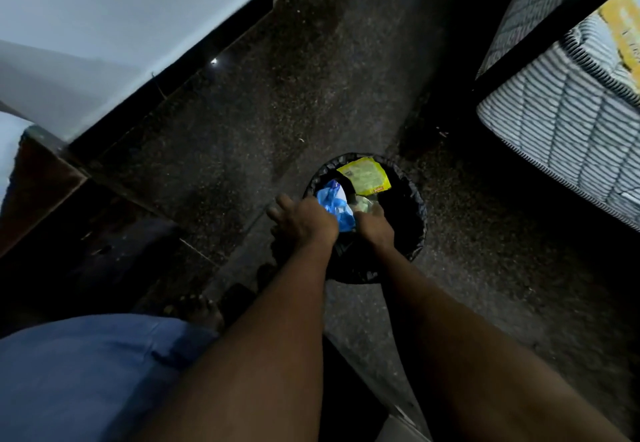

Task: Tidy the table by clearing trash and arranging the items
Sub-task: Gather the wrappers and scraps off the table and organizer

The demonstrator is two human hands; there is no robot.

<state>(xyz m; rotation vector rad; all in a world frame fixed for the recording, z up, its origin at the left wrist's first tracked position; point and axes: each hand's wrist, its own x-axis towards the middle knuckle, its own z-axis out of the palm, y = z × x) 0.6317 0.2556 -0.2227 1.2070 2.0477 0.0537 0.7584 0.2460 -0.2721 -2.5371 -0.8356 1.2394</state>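
Dark speckled stone floor [311, 95], bounded by white wall [104, 8] with black skirting [194, 70] at left and striped mattress [571, 129] on dark frame [554, 25] at right. Surface to be tidied: out of view.

Black-lined bin [412, 219] standing on the floor between wall and mattress. Contents visible:
- yellow wrapper [363, 176] at far side, lying near the rim
- blue wrapper [334, 206] at left side
- pale wrapper [363, 203] low in the middle, partly hidden

Left hand [304, 223] over near-left rim, back upward, fingers [278, 207] spread past the rim edge, blue wrapper against thumb side. Grip on that wrapper: not determinable, thumb hidden. Right hand [375, 226] reaching down inside the bin, fingertips toward pale wrapper. Hold or release: not determinable, fingers hidden behind back of hand.

Progress, judged from present layout: trash-clearing stage under way, with at least three wrappers already at or inside the bin. Remaining: confirm release of blue wrapper, withdraw both hands, return to surface, check for further trash, then arrange the items there. Arrangement stage: unverifiable from this view, probably not started.
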